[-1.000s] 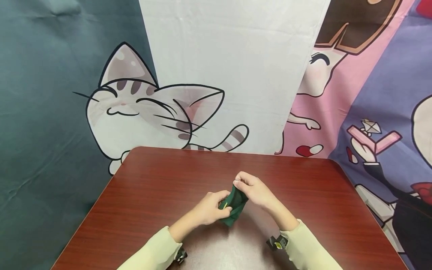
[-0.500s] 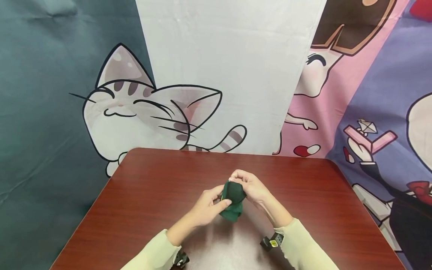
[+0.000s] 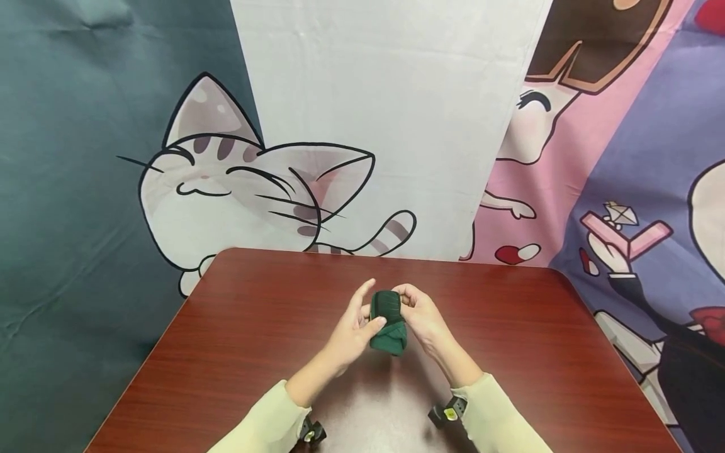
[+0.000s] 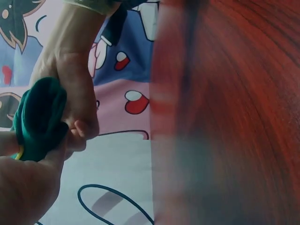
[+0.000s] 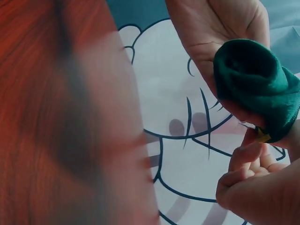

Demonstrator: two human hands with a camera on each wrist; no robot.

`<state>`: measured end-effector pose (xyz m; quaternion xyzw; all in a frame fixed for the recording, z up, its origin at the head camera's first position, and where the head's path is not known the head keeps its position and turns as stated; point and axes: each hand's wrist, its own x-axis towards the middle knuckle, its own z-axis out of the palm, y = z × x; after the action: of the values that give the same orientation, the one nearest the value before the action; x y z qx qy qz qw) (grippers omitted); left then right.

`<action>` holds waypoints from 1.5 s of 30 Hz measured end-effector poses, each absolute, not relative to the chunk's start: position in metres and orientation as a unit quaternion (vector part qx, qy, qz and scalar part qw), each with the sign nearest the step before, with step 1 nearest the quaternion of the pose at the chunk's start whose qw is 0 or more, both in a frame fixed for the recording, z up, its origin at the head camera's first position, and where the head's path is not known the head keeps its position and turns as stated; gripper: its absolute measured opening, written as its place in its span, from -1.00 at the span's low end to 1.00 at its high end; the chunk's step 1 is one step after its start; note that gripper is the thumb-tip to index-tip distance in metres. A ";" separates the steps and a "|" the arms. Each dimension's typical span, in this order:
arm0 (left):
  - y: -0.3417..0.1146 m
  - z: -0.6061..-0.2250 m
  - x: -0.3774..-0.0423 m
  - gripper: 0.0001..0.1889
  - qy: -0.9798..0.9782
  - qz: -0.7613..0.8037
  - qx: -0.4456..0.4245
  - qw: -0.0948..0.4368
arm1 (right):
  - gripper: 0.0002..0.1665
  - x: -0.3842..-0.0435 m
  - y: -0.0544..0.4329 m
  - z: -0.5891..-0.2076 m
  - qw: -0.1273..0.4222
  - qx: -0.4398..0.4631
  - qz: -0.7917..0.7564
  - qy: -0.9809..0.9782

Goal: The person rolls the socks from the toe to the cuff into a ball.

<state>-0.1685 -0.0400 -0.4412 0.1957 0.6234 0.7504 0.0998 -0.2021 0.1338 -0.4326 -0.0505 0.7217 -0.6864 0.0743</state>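
A rolled green sock [image 3: 387, 338] is held above the table between both hands, its dark ribbed part on top and its lower part bunched. From the left, my left hand [image 3: 348, 333] pinches it, thumb across its front and index finger raised. My right hand [image 3: 427, 319] grips its upper right edge with bent fingers. In the left wrist view, the sock [image 4: 41, 110] shows a dark hollow opening and a small yellow mark. The right wrist view shows the rolled fabric [image 5: 281, 93] against my left palm [image 5: 220, 23]; some fingertips are hidden behind it.
The reddish-brown wooden table [image 3: 255, 302] lies beneath the hands. Behind its far edge hangs a cloth backdrop [image 3: 430, 126] printed with a cat and cartoon figures. Black wrist devices [image 3: 449, 412] hang below the cream sleeves [image 3: 260, 421].
The sock's loose opening has been turned and folded into a compact roll, held slightly farther from me. My left index finger has lifted off, and my right fingers have shifted down its edge.
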 end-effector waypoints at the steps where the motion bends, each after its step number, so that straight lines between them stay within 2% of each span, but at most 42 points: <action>1: -0.041 -0.442 -0.170 -0.32 0.623 0.750 0.196 0.108 | -0.81 -0.202 0.134 -0.434 0.073 -0.044 -0.690 0.719; 6: -0.040 -0.445 -0.176 -0.44 0.639 0.742 0.164 0.116 | -0.89 -0.201 0.127 -0.440 0.050 0.007 -0.701 0.711; 11: -0.041 -0.446 -0.177 -0.44 0.641 0.744 0.129 0.137 | -0.89 -0.201 0.121 -0.443 0.029 0.027 -0.692 0.721; 16: -0.041 -0.449 -0.177 -0.45 0.641 0.741 0.133 0.152 | -0.77 -0.202 0.122 -0.441 0.026 0.024 -0.676 0.736; 21: -0.040 -0.450 -0.176 -0.50 0.649 0.735 0.137 0.143 | -0.72 -0.205 0.125 -0.438 0.022 0.017 -0.654 0.756; 34: -0.041 -0.445 -0.179 -0.59 0.649 0.747 0.104 0.097 | -0.86 -0.204 0.122 -0.444 -0.013 0.010 -0.664 0.747; 40: -0.053 -0.442 -0.182 -0.56 0.624 0.764 0.111 0.121 | -0.82 -0.198 0.138 -0.441 -0.029 -0.089 -0.661 0.745; 45: -0.062 -0.441 -0.183 -0.53 0.595 0.779 0.122 0.153 | -0.82 -0.187 0.150 -0.431 -0.089 -0.230 -0.582 0.775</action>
<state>-0.1830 -0.0622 -0.4409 0.1221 0.5953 0.7794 0.1527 -0.1868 0.1497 -0.4312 -0.2298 0.7747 -0.5823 -0.0890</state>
